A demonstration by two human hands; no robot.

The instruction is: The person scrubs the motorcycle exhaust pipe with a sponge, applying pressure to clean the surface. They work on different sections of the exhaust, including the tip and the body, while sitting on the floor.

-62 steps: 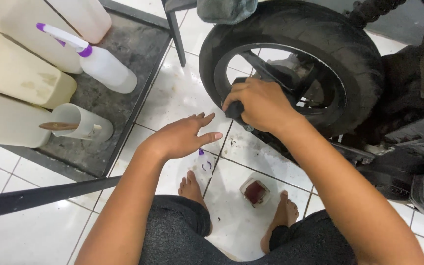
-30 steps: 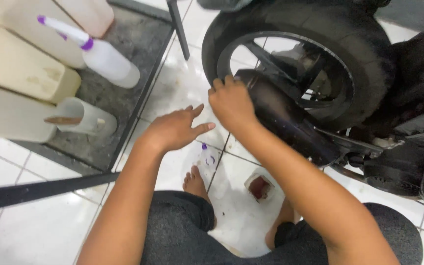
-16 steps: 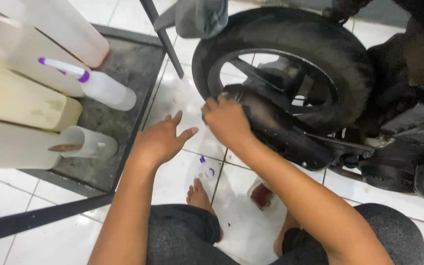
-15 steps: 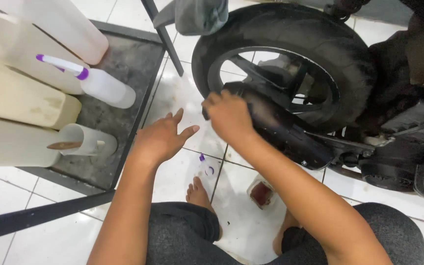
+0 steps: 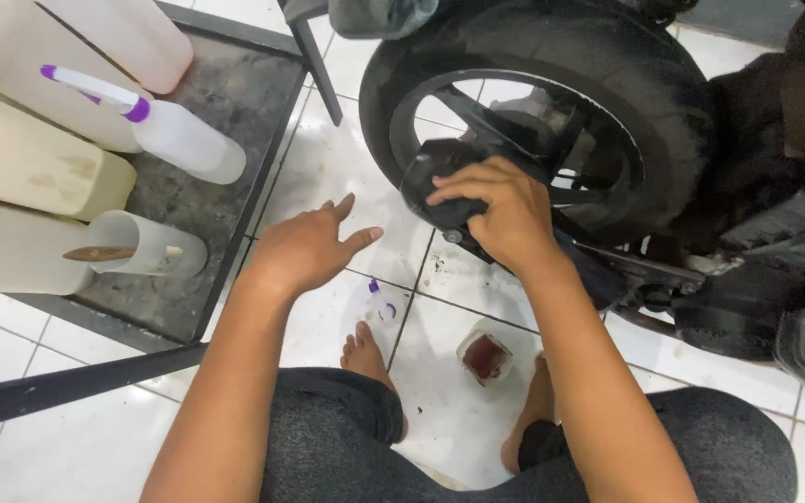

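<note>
My right hand (image 5: pixel 500 210) is clamped over the black end of a motorcycle exhaust pipe (image 5: pixel 430 182), just in front of the black rear wheel (image 5: pixel 626 84). My left hand (image 5: pixel 309 247) hovers open above the white tiled floor, palm down, fingers spread, holding nothing. A small clear bottle with a purple cap (image 5: pixel 382 303) lies on the tiles below my left hand, beside my bare left foot (image 5: pixel 362 352). A small clear cup of dark red liquid (image 5: pixel 486 357) stands on the floor between my feet.
A black metal tray (image 5: pixel 235 112) at the left holds large cream plastic jugs (image 5: pixel 30 172), a squeeze bottle with a purple nozzle (image 5: pixel 174 135) and a white cup with a wooden stick (image 5: pixel 146 247). Black motorcycle bodywork (image 5: pixel 775 279) fills the right side. A dark bar (image 5: pixel 76 382) crosses the floor.
My right hand has stayed on the exhaust end while the view shifted. My left hand has kept hovering open over the tiles, drifting slightly left.
</note>
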